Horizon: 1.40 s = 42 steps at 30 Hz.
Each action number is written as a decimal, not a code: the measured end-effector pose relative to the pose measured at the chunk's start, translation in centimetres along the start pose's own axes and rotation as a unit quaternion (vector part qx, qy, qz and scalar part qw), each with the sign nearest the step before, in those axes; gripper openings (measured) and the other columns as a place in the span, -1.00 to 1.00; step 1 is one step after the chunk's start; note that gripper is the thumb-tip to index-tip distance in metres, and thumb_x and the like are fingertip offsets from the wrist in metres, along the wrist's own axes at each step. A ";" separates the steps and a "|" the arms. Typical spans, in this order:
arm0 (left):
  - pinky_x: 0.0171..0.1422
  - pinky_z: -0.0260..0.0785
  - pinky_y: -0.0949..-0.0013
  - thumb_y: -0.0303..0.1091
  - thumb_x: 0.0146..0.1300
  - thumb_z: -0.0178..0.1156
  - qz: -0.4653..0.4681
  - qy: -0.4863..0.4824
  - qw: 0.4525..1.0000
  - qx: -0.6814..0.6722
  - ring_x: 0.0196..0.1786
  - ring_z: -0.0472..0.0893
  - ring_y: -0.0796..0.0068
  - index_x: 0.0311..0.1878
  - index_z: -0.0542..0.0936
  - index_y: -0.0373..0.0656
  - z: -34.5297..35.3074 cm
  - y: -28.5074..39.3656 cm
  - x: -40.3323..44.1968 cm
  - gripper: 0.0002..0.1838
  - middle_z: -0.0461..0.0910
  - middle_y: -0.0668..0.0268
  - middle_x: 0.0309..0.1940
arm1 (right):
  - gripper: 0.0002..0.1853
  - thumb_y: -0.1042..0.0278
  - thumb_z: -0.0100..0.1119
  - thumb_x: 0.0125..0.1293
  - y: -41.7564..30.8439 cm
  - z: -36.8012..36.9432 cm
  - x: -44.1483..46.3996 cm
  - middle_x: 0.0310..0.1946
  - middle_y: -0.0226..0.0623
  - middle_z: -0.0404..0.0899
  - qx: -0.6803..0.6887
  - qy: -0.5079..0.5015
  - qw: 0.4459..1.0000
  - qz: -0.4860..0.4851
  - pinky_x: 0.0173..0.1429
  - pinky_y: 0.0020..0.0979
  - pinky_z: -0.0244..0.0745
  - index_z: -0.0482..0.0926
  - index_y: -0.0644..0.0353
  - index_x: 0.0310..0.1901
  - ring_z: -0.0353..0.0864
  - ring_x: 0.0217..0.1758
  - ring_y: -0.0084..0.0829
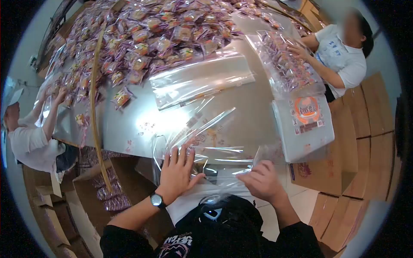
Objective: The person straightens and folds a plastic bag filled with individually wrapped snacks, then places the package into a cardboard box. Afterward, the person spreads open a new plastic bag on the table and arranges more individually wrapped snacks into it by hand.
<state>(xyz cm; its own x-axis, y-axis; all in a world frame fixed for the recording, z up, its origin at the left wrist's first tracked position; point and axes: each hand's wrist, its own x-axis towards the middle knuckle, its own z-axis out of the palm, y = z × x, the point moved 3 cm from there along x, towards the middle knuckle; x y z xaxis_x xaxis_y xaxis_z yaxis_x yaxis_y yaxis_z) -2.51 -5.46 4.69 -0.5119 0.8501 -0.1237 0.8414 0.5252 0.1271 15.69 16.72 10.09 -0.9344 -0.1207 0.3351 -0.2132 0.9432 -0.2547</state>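
A clear plastic bag (215, 129) lies at the near edge of the metal table in front of me. My left hand (178, 172), with a watch on its wrist, rests on the film with fingers spread. My right hand (263, 179) has its fingers pinched on the bag's near right edge. Glare on the film hides its exact outline. To the right of that hand is a stack of flat clear bags (303, 144) with orange print. A sheaf of clear film (202, 81) lies farther back.
Small wrapped snacks (172, 32) are heaped across the back of the table (124, 137). A long strip (94, 86) runs along the left. Co-workers (344, 53) stand at right and left. Cardboard boxes (374, 107) line the right; an open carton (124, 176) sits below left.
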 end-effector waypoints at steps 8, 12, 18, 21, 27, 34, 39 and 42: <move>0.63 0.08 -0.23 0.25 0.28 0.33 0.101 0.063 0.992 -0.052 0.48 0.41 -0.02 0.57 0.34 -0.13 -0.4 -4.1 1.0 -0.06 0.36 -0.01 0.51 | -0.61 0.53 0.36 0.06 3.0 1.0 -2.2 -0.15 -0.39 0.67 0.032 -0.136 0.987 0.083 0.22 -0.17 0.46 0.76 0.06 -0.02 0.62 0.02 -0.25; 0.70 -0.07 -0.31 0.14 0.27 0.36 0.086 0.116 0.988 -0.063 0.63 0.26 -0.02 0.59 0.34 -0.10 0.5 -3.8 1.7 -0.09 0.26 0.00 0.61 | -0.35 0.54 0.32 0.04 4.2 0.3 -3.9 0.13 -0.17 0.63 0.158 -0.194 0.947 0.203 0.41 -0.10 0.41 0.61 0.13 0.28 0.55 0.30 -0.09; 0.62 0.08 -0.35 -0.02 0.36 0.29 0.040 0.136 0.990 -0.012 0.56 0.37 0.05 0.50 0.44 -0.09 3.3 -0.5 1.3 -0.30 0.42 0.07 0.51 | -0.18 0.42 0.33 0.24 5.7 -1.0 -0.8 0.43 0.10 0.45 0.323 -0.041 0.907 0.267 0.63 0.02 0.21 0.30 0.24 0.56 0.34 0.56 0.12; 0.52 0.23 -0.29 -0.17 0.36 0.26 0.058 0.154 0.986 -0.001 0.44 0.50 0.19 0.43 0.50 -0.08 3.2 1.2 0.7 -0.42 0.57 0.19 0.36 | -0.31 0.35 0.34 0.33 6.8 3.1 2.0 0.41 0.11 0.46 0.035 0.014 0.967 0.252 0.60 0.00 0.25 0.39 0.27 0.48 0.40 0.51 0.11; 0.52 0.31 -0.09 -0.28 0.32 0.25 0.063 0.165 0.984 -0.008 0.33 0.61 0.31 0.43 0.52 -0.05 -0.6 1.7 -1.8 -0.42 0.68 0.30 0.24 | -0.66 0.37 0.39 0.31 7.1 9.6 2.3 0.15 -0.10 0.71 0.043 0.107 0.974 0.194 0.45 -0.04 0.39 0.72 0.25 0.09 0.57 0.34 0.01; 0.48 0.34 -0.05 -0.33 0.24 0.33 0.017 0.346 0.937 0.030 0.30 0.63 0.23 0.30 0.65 -0.11 -9.4 -1.0 -2.7 -0.49 0.69 0.31 0.26 | -0.66 0.43 0.37 0.29 6.7 7.7 6.3 0.18 -0.06 0.71 0.118 0.224 0.949 0.186 0.45 -0.06 0.41 0.73 0.24 0.11 0.60 0.33 -0.01; 0.65 0.12 -0.12 -0.37 0.20 0.44 -0.089 0.332 0.939 -0.019 0.54 0.39 0.01 0.54 0.40 -0.18 -4.2 -2.5 1.2 -0.19 0.46 0.13 0.51 | -0.58 0.33 0.26 0.39 6.9 6.9 10.0 0.34 0.06 0.58 0.061 0.170 0.963 0.198 0.60 -0.01 0.25 0.65 0.24 0.25 0.47 0.49 0.04; 0.69 -0.21 -0.41 -0.03 0.32 0.33 -0.129 0.247 0.960 -0.036 0.67 0.16 -0.11 0.64 0.25 -0.16 -1.0 -2.2 3.2 -0.10 0.24 -0.03 0.63 | -0.45 0.15 0.14 0.47 9.1 11.9 10.5 0.49 0.03 0.42 -0.015 0.061 0.985 0.160 0.68 0.08 0.06 0.52 0.22 0.41 0.31 0.61 0.05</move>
<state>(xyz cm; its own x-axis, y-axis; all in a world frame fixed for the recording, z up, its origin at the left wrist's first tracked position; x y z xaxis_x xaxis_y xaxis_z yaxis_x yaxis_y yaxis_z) -6.17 -3.88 4.99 -0.7359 0.5968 0.3198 0.6708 0.7069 0.2245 0.52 20.32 0.49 -0.9104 0.2211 0.3498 0.0972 0.9359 -0.3386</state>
